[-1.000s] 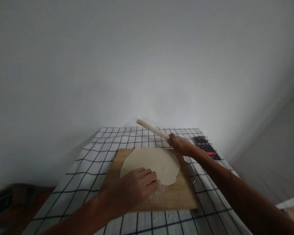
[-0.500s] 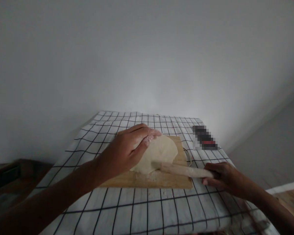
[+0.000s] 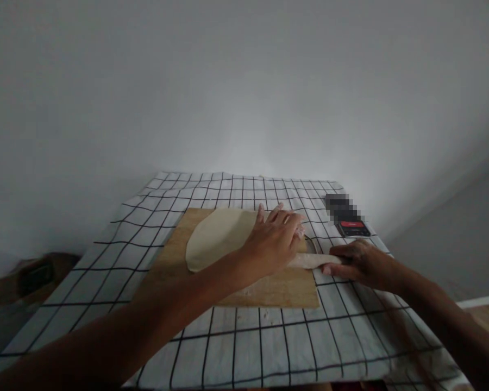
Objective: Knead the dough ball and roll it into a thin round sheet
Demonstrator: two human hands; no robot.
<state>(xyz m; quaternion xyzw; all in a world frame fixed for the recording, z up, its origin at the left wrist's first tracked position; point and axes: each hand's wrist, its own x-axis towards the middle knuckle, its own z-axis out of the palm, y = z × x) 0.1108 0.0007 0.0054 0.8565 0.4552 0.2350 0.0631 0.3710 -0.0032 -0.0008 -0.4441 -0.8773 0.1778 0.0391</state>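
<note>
A flat round of pale dough (image 3: 218, 236) lies on a wooden board (image 3: 269, 290) on a black-and-white checked cloth (image 3: 244, 347). My left hand (image 3: 275, 239) reaches across the board, fingers spread, resting on the right edge of the dough. My right hand (image 3: 356, 260) is at the board's right edge, closed on a wooden rolling pin (image 3: 307, 260) that lies low, pointing left under my left hand. Most of the pin is hidden by my hands.
A phone (image 3: 352, 227) with a lit red-marked screen lies on the cloth at the back right. A metal loop (image 3: 312, 244) sticks out at the board's right side. A plain wall stands behind the table; a dark wooden piece (image 3: 28, 277) is at left.
The dough now lies flatter and farther left on the board. My left hand has shifted right to the dough's right edge. My right hand with the pin has moved slightly up and inward.
</note>
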